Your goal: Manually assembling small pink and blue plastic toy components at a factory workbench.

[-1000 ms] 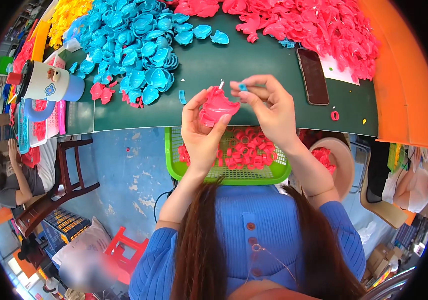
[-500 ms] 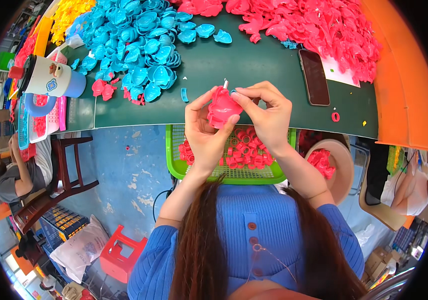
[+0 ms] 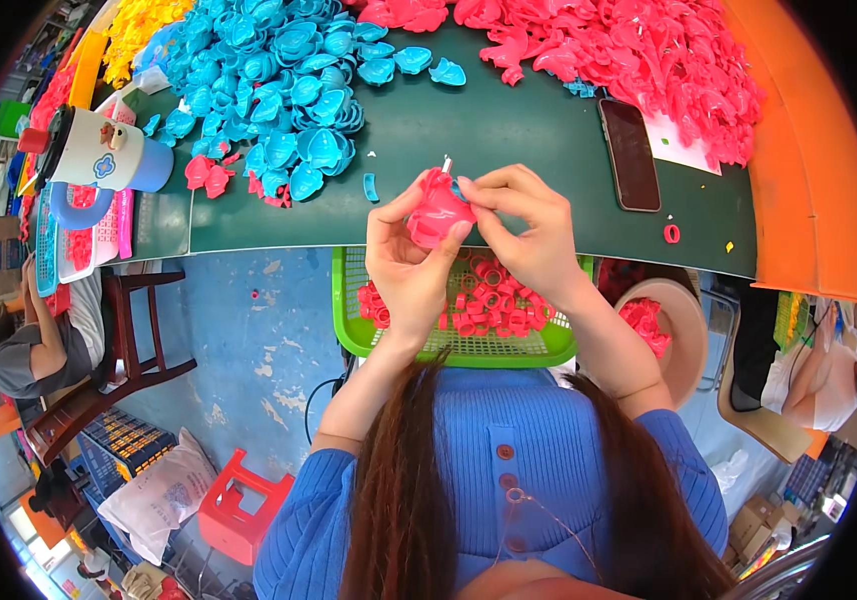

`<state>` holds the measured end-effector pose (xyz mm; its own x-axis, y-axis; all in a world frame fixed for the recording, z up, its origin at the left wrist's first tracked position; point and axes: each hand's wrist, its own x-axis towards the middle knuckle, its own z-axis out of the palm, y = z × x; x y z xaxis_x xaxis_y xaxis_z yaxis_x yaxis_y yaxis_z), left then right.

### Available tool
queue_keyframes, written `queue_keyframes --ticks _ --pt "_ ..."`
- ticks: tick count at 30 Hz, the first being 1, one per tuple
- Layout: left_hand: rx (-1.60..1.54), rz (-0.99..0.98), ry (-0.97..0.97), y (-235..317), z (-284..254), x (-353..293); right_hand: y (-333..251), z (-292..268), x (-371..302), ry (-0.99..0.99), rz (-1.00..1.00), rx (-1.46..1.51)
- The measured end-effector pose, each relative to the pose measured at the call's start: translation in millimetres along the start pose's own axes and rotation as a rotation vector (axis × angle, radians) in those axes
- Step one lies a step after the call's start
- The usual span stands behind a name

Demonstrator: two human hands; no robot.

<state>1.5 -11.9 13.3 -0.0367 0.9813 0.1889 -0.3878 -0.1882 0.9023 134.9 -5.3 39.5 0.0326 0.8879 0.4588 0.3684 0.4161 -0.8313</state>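
My left hand (image 3: 409,250) is closed around a glossy pink plastic part (image 3: 439,212), held just over the table's near edge. A thin pale pin sticks up from the part's top. My right hand (image 3: 527,220) pinches a small blue plastic piece (image 3: 460,190) between thumb and forefinger, against the part's upper right side. How far the blue piece is seated cannot be made out. Below my hands is a green basket (image 3: 343,318) with many small pink rings (image 3: 494,305). A curved blue strip (image 3: 370,188) lies on the table, left of my hands.
On the green table (image 3: 509,110) lie a heap of blue shell-shaped pieces (image 3: 269,80), a heap of pink parts (image 3: 639,60), a phone (image 3: 629,155) and a pink ring (image 3: 672,233). A handled cup (image 3: 119,155) stands left. A beige bucket (image 3: 687,350) is right of the basket. Another person sits far left.
Both hands have shifted slightly left with the pink part, which has turned a little. The blue piece now shows more clearly at my right fingertips.
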Motion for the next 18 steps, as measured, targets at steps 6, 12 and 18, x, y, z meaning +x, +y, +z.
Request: queue_keyframes --ticks 6,12,18 --pt "-0.128 -0.013 0.059 -6 2 -6 -5 -2 -4 -0.097 -0.176 -0.073" --pt "-0.216 -0.079 0.096 -15 -13 5 17 -10 18 -0.356 0.052 0.212" --pt "-0.197 -0.118 0.081 -3 -17 23 110 14 117 0.073 0.016 -0.323"
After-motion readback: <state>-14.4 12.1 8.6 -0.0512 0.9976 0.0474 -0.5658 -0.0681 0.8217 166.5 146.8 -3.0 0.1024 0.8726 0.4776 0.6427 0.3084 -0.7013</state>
